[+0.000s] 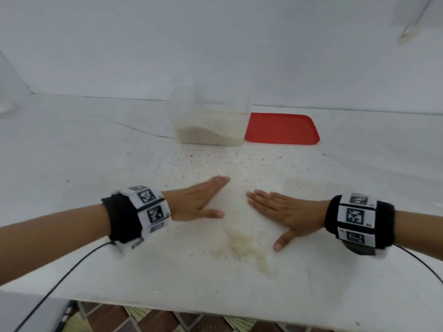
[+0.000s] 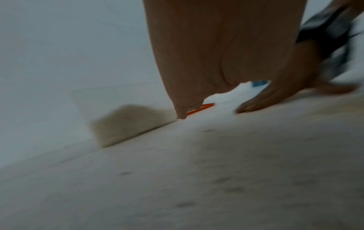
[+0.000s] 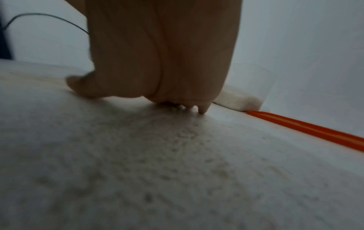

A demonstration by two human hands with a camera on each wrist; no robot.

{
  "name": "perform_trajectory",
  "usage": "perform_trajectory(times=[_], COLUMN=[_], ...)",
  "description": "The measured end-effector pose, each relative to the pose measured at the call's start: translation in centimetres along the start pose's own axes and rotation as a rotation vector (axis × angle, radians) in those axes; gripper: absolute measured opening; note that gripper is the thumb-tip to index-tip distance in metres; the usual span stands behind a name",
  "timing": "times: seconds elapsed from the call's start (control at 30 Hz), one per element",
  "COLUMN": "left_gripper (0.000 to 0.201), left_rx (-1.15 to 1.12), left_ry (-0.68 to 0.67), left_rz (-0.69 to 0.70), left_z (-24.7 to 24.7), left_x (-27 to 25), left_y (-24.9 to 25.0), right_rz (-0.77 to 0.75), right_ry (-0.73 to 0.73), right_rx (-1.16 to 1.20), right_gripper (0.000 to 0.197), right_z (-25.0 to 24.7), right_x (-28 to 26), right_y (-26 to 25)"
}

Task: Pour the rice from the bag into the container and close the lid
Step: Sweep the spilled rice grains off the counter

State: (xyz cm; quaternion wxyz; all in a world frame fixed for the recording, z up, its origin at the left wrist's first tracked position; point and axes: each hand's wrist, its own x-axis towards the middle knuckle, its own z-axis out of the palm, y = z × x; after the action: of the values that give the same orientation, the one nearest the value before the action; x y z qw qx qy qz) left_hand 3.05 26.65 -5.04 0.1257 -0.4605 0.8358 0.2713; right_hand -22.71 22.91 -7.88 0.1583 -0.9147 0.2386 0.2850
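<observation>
White tabletop [image 1: 96,152], speckled, white wall behind. Clear container [image 1: 208,116] stands near the far edge, about mid-width, lid off. Rice [image 1: 208,133] inside fills only the bottom part, heaped unevenly, higher on one side. Red lid [image 1: 282,128] lies flat on the tabletop, touching the container's right side.

Spilled rice [image 1: 242,245] is scattered loose on the tabletop toward the near edge, thin patch, between the two hands and a bit nearer than them.

Left hand [image 1: 199,200] flat, fingers straight and together, palm down on the tabletop, holding nothing. Right hand [image 1: 285,212] same: flat, fingers straight, thumb spread, nothing held. Hands apart, fingertips angled toward each other across a gap. Wrist views are blurred; they show fingertips on the surface, container and lid edge beyond.

No bag in any view.
</observation>
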Motion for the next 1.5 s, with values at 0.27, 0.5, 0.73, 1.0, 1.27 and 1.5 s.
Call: perform_trajectory(times=[0.27, 0.5, 0.73, 1.0, 1.27, 1.5], left_gripper=[0.133, 0.149, 0.136, 0.111, 0.137, 0.151], left_rx=[0.093, 0.094, 0.196, 0.094, 0.021, 0.054], left_ry=[0.071, 0.026, -0.139, -0.236, 0.098, 0.027], left_rz=[-0.417, -0.367, -0.07, 0.165, -0.216, -0.399], left_z=[-2.4, -2.5, -0.6, 2.3, -0.9, -0.1], left_x=[2.1, 5.0, 5.5, 2.0, 0.2, 1.0], left_y=[-8.8, -7.6, -2.7, 0.7, -6.4, -8.0], right_rz=[0.187, 0.457, 0.167, -0.029, 0.499, 0.62], right_ry=[0.163, 0.055, -0.009, 0.003, 0.151, 0.07], right_rx=[0.104, 0.166, 0.118, 0.083, 0.266, 0.34], right_gripper=[0.116, 0.147, 0.118, 0.103, 0.133, 0.143], right_z=[-1.4, -2.4, -1.7, 0.4, 2.0, 4.8], right_x=[-0.9, -1.1, 0.6, -0.7, -7.9, -9.0], right_y=[3.1, 9.2, 3.5, -2.9, 4.8, 6.3])
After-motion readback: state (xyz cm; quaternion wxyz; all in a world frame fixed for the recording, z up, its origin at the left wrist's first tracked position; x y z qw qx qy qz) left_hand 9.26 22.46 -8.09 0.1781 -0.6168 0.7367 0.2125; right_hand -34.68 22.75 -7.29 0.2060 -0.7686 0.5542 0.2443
